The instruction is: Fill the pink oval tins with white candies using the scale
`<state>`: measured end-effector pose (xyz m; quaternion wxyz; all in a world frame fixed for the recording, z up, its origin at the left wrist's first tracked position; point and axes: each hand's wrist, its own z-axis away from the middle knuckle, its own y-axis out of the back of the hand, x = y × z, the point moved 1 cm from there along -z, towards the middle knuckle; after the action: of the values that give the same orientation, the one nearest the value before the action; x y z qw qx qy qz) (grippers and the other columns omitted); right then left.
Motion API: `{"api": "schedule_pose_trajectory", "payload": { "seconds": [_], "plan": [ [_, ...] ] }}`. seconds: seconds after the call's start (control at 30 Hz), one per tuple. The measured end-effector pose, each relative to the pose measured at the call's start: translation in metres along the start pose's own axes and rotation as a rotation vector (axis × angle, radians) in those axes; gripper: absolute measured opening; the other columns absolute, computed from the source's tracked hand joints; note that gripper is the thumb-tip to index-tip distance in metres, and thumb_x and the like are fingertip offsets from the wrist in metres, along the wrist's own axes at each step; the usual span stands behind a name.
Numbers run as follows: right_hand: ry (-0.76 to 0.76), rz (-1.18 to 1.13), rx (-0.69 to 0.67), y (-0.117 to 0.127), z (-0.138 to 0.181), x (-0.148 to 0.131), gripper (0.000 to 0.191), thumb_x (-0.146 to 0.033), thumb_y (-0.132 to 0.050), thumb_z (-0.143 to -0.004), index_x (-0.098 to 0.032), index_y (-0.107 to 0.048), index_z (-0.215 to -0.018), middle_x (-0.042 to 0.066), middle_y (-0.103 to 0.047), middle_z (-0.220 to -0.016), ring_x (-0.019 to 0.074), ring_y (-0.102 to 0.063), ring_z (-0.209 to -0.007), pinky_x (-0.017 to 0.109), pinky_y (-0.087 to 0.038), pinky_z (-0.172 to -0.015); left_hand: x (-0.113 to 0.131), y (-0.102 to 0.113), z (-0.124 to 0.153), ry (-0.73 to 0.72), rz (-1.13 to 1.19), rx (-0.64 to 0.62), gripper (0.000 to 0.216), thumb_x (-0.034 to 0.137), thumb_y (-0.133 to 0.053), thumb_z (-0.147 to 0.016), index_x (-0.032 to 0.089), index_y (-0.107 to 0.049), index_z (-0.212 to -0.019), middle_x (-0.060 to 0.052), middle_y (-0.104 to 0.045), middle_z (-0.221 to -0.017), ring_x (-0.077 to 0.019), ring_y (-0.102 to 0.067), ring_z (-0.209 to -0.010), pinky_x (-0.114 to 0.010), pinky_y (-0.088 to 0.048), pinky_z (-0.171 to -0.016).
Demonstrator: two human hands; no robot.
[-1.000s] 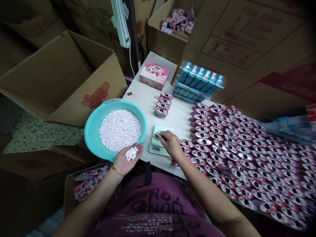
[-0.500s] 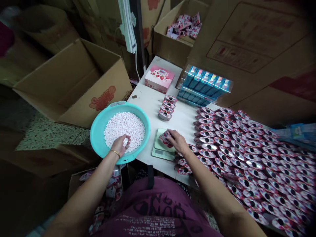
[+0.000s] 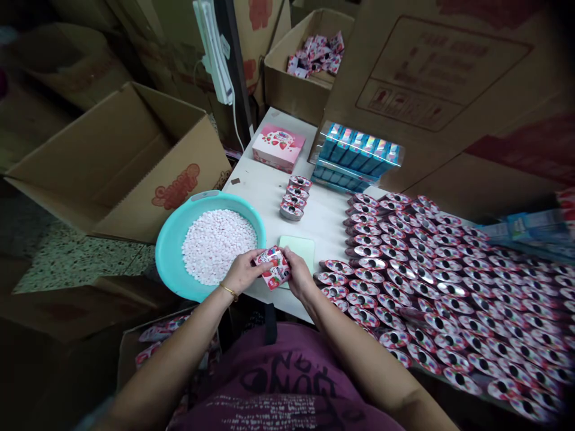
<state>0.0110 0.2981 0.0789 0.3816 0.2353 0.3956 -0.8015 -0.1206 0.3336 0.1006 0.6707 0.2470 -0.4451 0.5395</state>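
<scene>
Between both hands I hold a small red and pink candy packet (image 3: 274, 269) with strawberry pictures, above the table edge. My left hand (image 3: 245, 270) grips its left side, with the thumb across its front. At its right side, my right hand (image 3: 299, 274) is closed on the edge. Partly behind the packet and right hand lies a pale green scale (image 3: 304, 246). To the left, a turquoise basin (image 3: 168, 239) holds many small white and pinkish candies (image 3: 218, 239). Whether anything else is inside my left hand cannot be seen.
Many upright packets (image 3: 417, 275) fill the right of the table, and a short row (image 3: 295, 200) stands behind the scale. Farther back are a pink box (image 3: 278, 146) and blue packs (image 3: 357, 155). An open carton (image 3: 166, 173) stands left; another box (image 3: 299, 90) holds packets.
My left hand has left the candies in the basin and moved right onto the packet. My right hand has lifted the packet off the scale and brought it left and toward me.
</scene>
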Motion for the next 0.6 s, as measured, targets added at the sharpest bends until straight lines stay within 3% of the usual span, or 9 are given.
{"api": "schedule_pose_trajectory", "payload": {
  "seconds": [0.3, 0.47, 0.6],
  "plan": [
    [-0.233, -0.227, -0.044, -0.025, -0.005, 0.014, 0.033, -0.043, -0.05, -0.075, -0.012, -0.06, -0.078, 0.004, -0.064, -0.064, 0.0151, -0.058, -0.058, 0.028, -0.046, -0.058, 0.009, 0.031, 0.027, 0.009, 0.107, 0.106, 0.046, 0.022, -0.071, -0.055, 0.012, -0.061, -0.098, -0.007, -0.065, -0.09, -0.0179, -0.058, -0.079, -0.029, -0.045, -0.075],
    [-0.159, -0.256, -0.05, -0.032, -0.009, 0.007, 0.029, -0.041, -0.053, -0.073, -0.014, -0.061, -0.075, 0.002, -0.062, -0.064, 0.0137, -0.057, -0.059, 0.026, -0.046, -0.059, 0.004, 0.032, 0.025, -0.049, 0.176, 0.144, 0.04, 0.012, -0.072, -0.052, 0.013, -0.062, -0.091, -0.006, -0.064, -0.09, -0.0156, -0.057, -0.082, -0.025, -0.041, -0.079],
    [-0.005, -0.219, 0.128, -0.016, -0.018, -0.009, 0.027, -0.042, -0.057, -0.069, -0.015, -0.057, -0.068, -0.003, -0.053, -0.054, 0.0073, -0.047, -0.045, 0.02, -0.041, -0.047, -0.007, 0.017, 0.014, -0.15, 0.168, 0.073, 0.037, 0.008, -0.069, -0.054, 0.016, -0.06, -0.089, -0.003, -0.063, -0.085, -0.0143, -0.056, -0.08, -0.025, -0.04, -0.079]
  ]
}}
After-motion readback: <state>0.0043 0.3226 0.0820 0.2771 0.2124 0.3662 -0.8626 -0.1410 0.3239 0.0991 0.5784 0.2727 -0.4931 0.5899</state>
